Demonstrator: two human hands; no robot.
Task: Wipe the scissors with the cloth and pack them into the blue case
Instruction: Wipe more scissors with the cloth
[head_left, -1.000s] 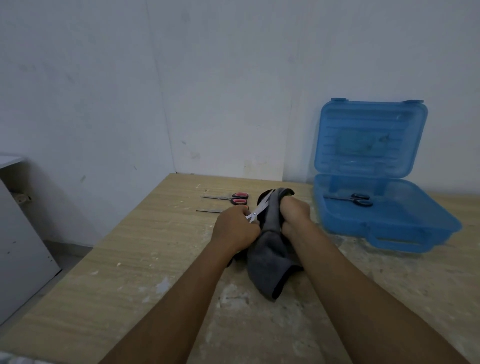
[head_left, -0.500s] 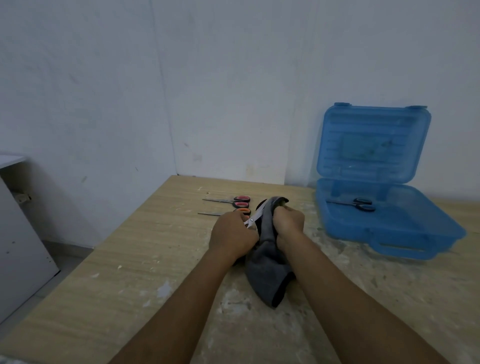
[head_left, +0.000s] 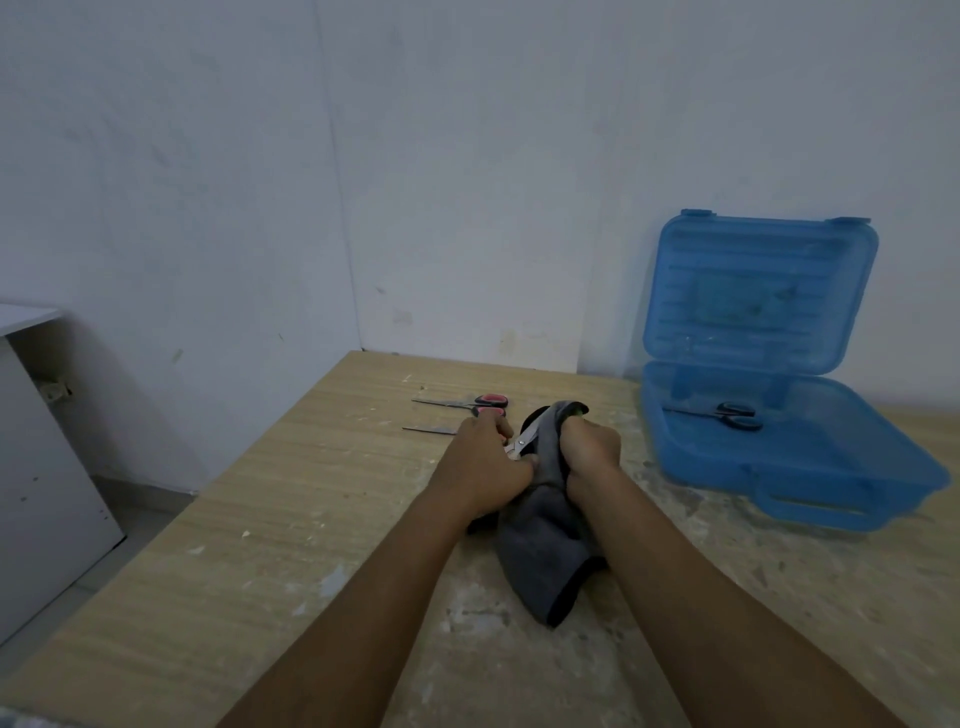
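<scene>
My left hand (head_left: 485, 470) grips the handles of a pair of scissors (head_left: 524, 440), whose silver blades point up to the right into a dark grey cloth (head_left: 548, 540). My right hand (head_left: 589, 451) clutches the cloth bunched around the blade tips. The cloth's loose end trails on the table toward me. The blue case (head_left: 810, 486) stands open at the right, lid up against the wall, with black-handled scissors (head_left: 727, 414) lying inside. Red-handled scissors (head_left: 465, 402) lie on the table just beyond my left hand, and a second blade (head_left: 428, 429) shows beside them, its handle hidden by my hand.
The wooden table (head_left: 291, 519) is scuffed with white paint marks and ends at a left edge. A white cabinet (head_left: 36, 467) stands on the floor to the left. White walls meet in a corner behind the table.
My right hand with the bunched cloth has slid slightly back along the blades toward my left hand. The other scissors and the case have not moved.
</scene>
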